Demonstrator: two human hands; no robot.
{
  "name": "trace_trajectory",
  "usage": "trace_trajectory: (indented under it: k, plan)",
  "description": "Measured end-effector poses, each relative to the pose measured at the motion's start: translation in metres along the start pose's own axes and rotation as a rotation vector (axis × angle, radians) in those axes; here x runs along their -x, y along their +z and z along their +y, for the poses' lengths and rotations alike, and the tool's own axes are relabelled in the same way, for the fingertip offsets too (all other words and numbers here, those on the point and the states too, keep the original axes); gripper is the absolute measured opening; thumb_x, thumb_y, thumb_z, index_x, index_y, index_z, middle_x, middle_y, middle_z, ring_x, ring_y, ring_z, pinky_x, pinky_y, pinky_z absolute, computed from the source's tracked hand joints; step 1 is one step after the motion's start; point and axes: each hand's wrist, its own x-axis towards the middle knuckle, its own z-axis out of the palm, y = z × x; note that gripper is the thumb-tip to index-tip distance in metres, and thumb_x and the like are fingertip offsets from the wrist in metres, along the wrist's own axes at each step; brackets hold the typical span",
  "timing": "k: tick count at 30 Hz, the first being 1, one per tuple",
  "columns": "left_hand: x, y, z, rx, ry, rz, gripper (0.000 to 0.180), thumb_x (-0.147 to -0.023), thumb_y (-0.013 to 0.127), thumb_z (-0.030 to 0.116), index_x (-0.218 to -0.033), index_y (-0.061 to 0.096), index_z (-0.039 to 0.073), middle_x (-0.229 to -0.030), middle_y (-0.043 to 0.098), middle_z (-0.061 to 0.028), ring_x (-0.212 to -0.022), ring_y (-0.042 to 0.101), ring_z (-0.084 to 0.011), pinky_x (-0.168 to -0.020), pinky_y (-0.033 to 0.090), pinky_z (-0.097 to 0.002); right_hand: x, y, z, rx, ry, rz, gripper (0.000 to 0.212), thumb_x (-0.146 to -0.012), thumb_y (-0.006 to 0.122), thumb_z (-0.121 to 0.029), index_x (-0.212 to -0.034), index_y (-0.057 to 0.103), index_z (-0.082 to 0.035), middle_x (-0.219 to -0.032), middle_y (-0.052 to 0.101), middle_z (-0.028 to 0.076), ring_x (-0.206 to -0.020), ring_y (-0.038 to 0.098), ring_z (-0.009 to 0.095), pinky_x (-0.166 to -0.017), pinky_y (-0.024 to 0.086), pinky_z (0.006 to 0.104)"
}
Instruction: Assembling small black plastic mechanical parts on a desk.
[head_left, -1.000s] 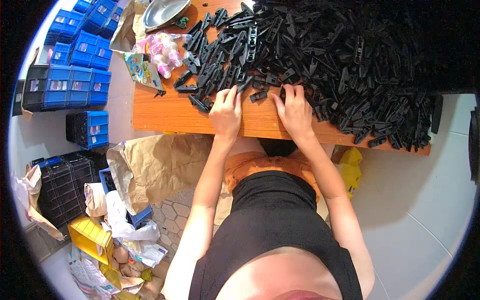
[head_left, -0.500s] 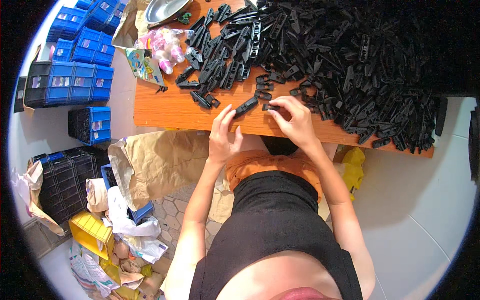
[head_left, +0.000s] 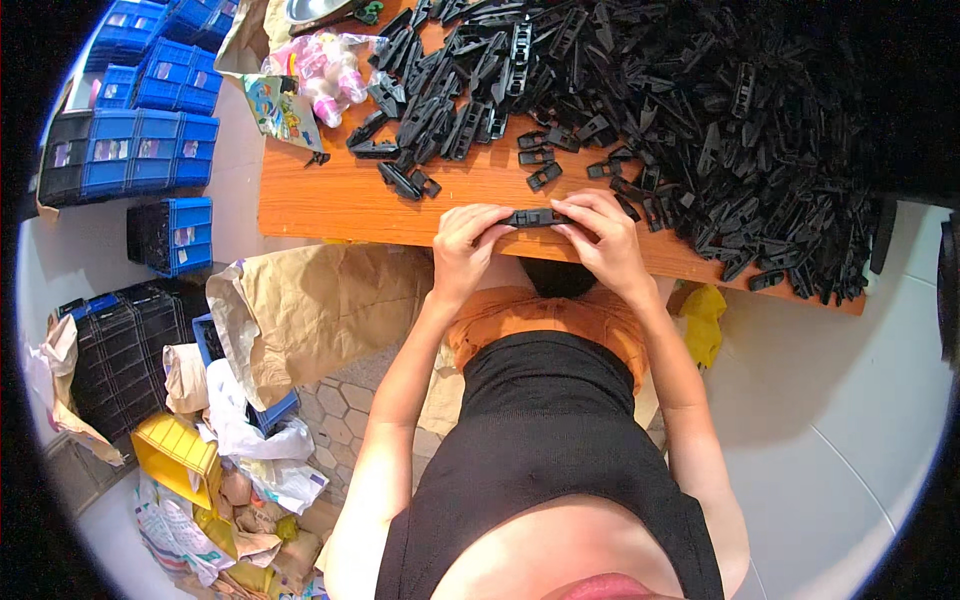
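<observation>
My left hand (head_left: 466, 243) and my right hand (head_left: 602, 238) meet over the table's front edge, both closed. Between their fingertips lies a slim black plastic part (head_left: 533, 217), held level by its two ends. Whether it is one piece or two pieces put end to end, I cannot tell, as the fingers cover its ends. Just beyond the hands sit several small black blocky pieces (head_left: 543, 177). To the left of those, a longer black piece (head_left: 400, 181) lies beside a small one.
A large heap of black plastic parts (head_left: 680, 130) covers the back and right of the wooden table (head_left: 320, 205). Pink-and-white plastic packaging (head_left: 325, 75) and a metal bowl (head_left: 318, 10) lie back left. Blue crates (head_left: 130, 150), brown paper (head_left: 310, 310) and a yellow crate (head_left: 180, 455) are at left.
The long black piece in my left hand and the small one in my right have been brought together end to end. My left hand has moved right, and the view has shifted slightly.
</observation>
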Motion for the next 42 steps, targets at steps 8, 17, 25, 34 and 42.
trace_trajectory:
  k: [8, 17, 25, 34, 42]
  plan:
    - [-0.005, 0.001, -0.006, 0.097, 0.009, 0.024, 0.021, -0.070, 0.075, 0.004, -0.090, 0.071, 0.006, -0.086, 0.070, -0.0086, -0.083, 0.067, -0.0239, -0.077, 0.049, -0.0328, -0.003, -0.001, 0.002, -0.114, 0.051, -0.050, 0.030, -0.068, 0.075, 0.004, -0.096, 0.071, -0.002, -0.094, 0.068, 0.011, -0.088, 0.065, 0.026, -0.076, 0.053, 0.0331]
    - [-0.011, -0.001, -0.011, 0.125, 0.090, -0.026, 0.020, -0.069, 0.076, 0.004, -0.089, 0.071, 0.005, -0.086, 0.071, -0.0090, -0.082, 0.067, -0.0239, -0.077, 0.049, -0.0324, -0.006, -0.002, 0.012, -0.114, -0.001, -0.050, 0.029, -0.068, 0.074, 0.005, -0.096, 0.072, -0.003, -0.095, 0.070, 0.012, -0.087, 0.067, 0.024, -0.076, 0.054, 0.0317]
    - [-0.011, -0.004, -0.012, 0.158, 0.093, -0.050, 0.021, -0.068, 0.076, -0.001, -0.088, 0.072, 0.002, -0.087, 0.071, -0.0095, -0.082, 0.067, -0.0232, -0.077, 0.050, -0.0320, -0.007, -0.006, 0.012, -0.195, 0.100, -0.107, 0.029, -0.067, 0.076, 0.002, -0.096, 0.072, -0.002, -0.093, 0.070, 0.012, -0.085, 0.067, 0.023, -0.074, 0.054, 0.0307]
    - [-0.011, -0.002, -0.011, 0.182, 0.094, -0.082, 0.020, -0.069, 0.075, -0.001, -0.088, 0.072, 0.003, -0.084, 0.071, -0.0102, -0.079, 0.067, -0.0234, -0.074, 0.049, -0.0317, -0.010, -0.004, 0.008, -0.191, 0.141, -0.158, 0.028, -0.066, 0.077, 0.004, -0.094, 0.072, 0.000, -0.094, 0.071, 0.012, -0.090, 0.068, 0.024, -0.081, 0.053, 0.0323]
    - [0.002, -0.002, -0.011, 0.028, 0.228, -0.068, 0.032, -0.073, 0.075, 0.007, -0.104, 0.068, 0.003, -0.102, 0.068, -0.0124, -0.095, 0.064, -0.0264, -0.082, 0.048, -0.0356, -0.023, -0.001, -0.017, 0.016, -0.047, -0.231, 0.028, -0.073, 0.077, -0.012, -0.099, 0.071, -0.003, -0.105, 0.066, 0.012, -0.097, 0.063, 0.028, -0.086, 0.050, 0.0364]
